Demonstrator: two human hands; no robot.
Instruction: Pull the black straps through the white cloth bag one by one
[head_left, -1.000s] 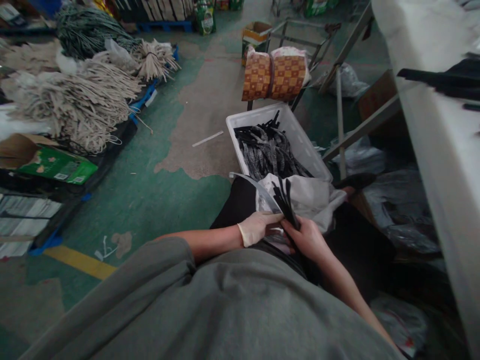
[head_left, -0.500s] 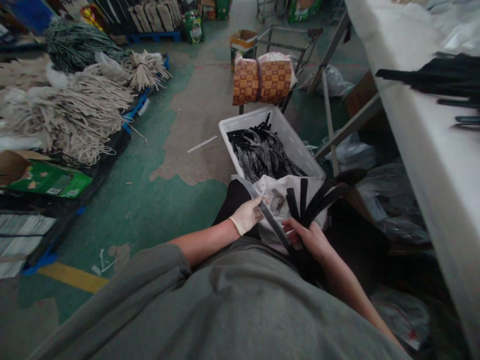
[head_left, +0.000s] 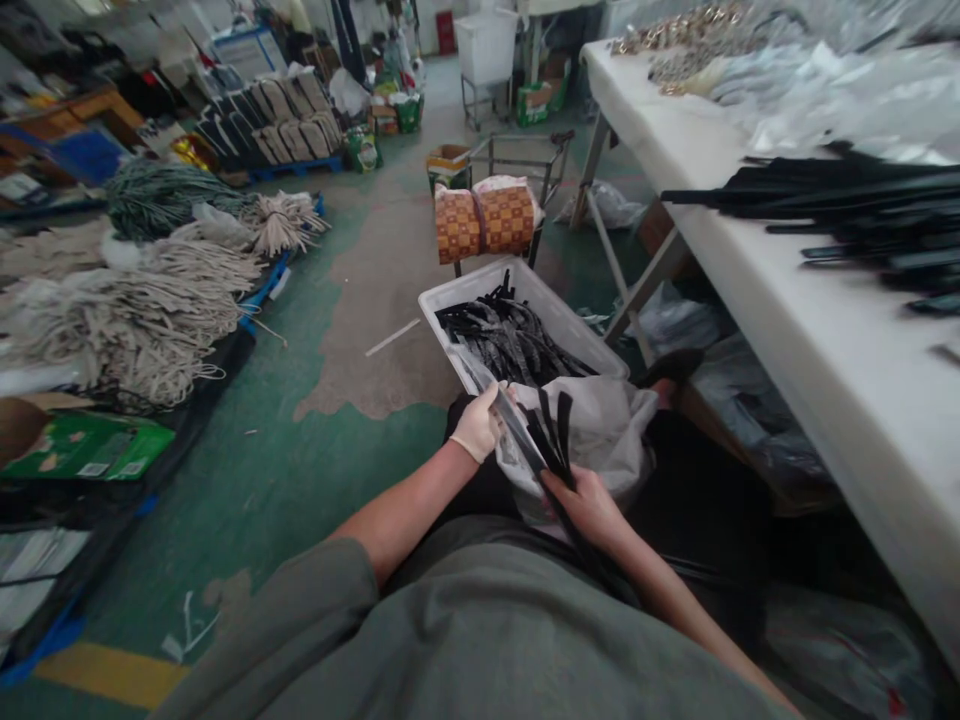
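My left hand [head_left: 477, 424], in a pale glove, is closed on a long flat black strip [head_left: 523, 438] with a greyish, shiny face. This strip slants from the white crate down toward my lap. My right hand [head_left: 589, 508] is closed around several black strips [head_left: 555, 435], whose ends fan upward; its fingers also meet the long strip's lower part. Under both hands a whitish plastic bag [head_left: 611, 425] lies across my lap. Just ahead stands a white crate [head_left: 592, 345] holding a tangled heap of black strips [head_left: 510, 335].
On the right, a long white-topped table [head_left: 757, 290] carries dark strips [head_left: 847, 205] and plastic bags. Bundles of beige cords [head_left: 142, 320] lie on a pallet at left. A checkered roll [head_left: 484, 222] rests on a metal frame beyond the crate.
The view has tilted up, showing more of the room and table. My right hand has come closer to my left, and its strips now lie beside the long strip.
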